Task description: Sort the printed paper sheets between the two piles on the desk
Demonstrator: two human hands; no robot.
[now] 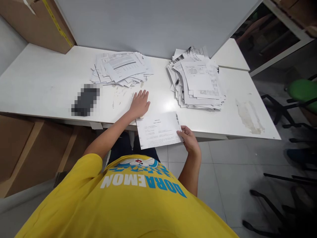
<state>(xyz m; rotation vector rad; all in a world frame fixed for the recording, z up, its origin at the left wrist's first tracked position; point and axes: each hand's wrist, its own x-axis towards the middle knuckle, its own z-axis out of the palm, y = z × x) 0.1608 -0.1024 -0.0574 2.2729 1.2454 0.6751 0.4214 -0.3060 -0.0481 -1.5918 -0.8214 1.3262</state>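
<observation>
A printed sheet of paper lies partly over the table's front edge, tilted toward me. My right hand pinches its right edge, thumb on top. Just beyond the sheet's upper left corner, my left hand rests flat on the white tabletop, fingers stretched out and holding nothing. Farther back on the left lies a loose, uneven pile of printed papers. A taller, messy stack of papers sits to the right, beyond my right hand.
On the white table, a dark blurred-out object lies left of my left arm. A cardboard box stands at the back left, and a grey panel rises behind the papers. Chairs with black legs and a green seat are at the right.
</observation>
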